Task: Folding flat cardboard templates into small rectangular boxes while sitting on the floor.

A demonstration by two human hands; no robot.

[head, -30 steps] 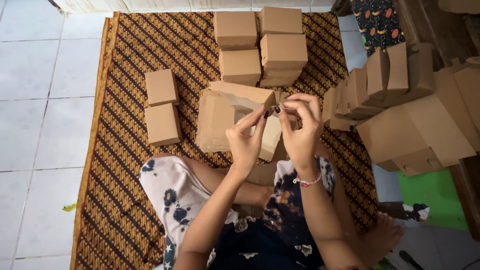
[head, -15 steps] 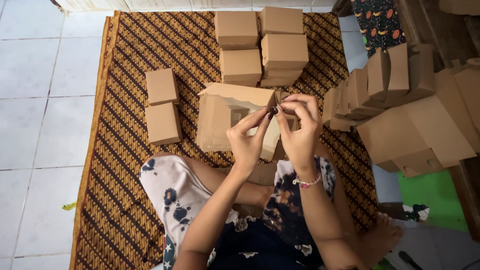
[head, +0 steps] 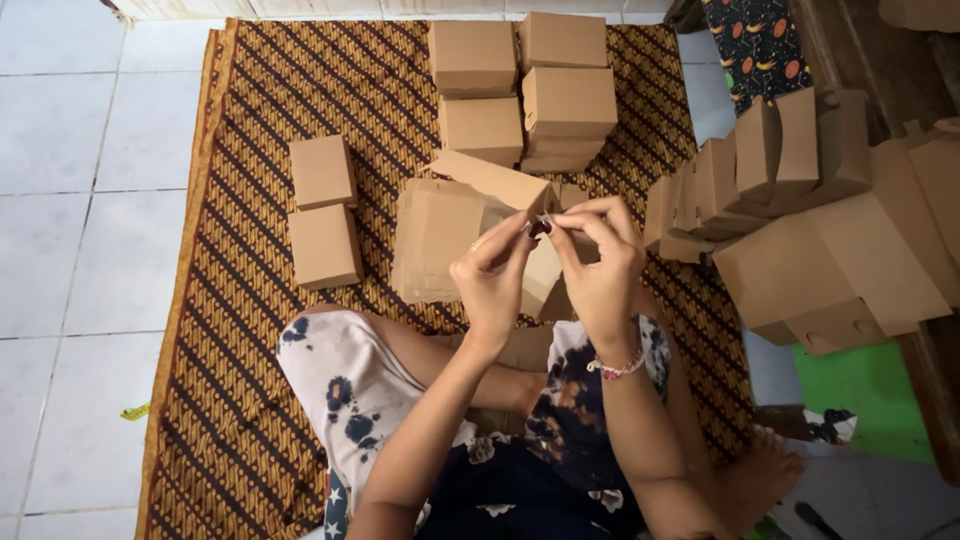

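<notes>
I sit cross-legged on a brown patterned mat point(head: 260, 90). A half-folded brown cardboard box point(head: 450, 235) is raised in front of me. My left hand point(head: 492, 275) pinches its top flap from the left. My right hand point(head: 598, 262) pinches the same flap edge from the right, fingertips nearly meeting at the corner. The box's lower part is hidden behind my hands.
Two finished boxes point(head: 322, 212) lie on the mat at left. Several closed boxes point(head: 525, 90) are stacked at the far edge. A row of flat, unfolded cartons point(head: 800, 200) leans at right beside wooden furniture. White floor tiles point(head: 70, 200) lie left of the mat.
Both hands shifted slightly on the flap, and the box's top flap tilted a little; otherwise the scene is the same.
</notes>
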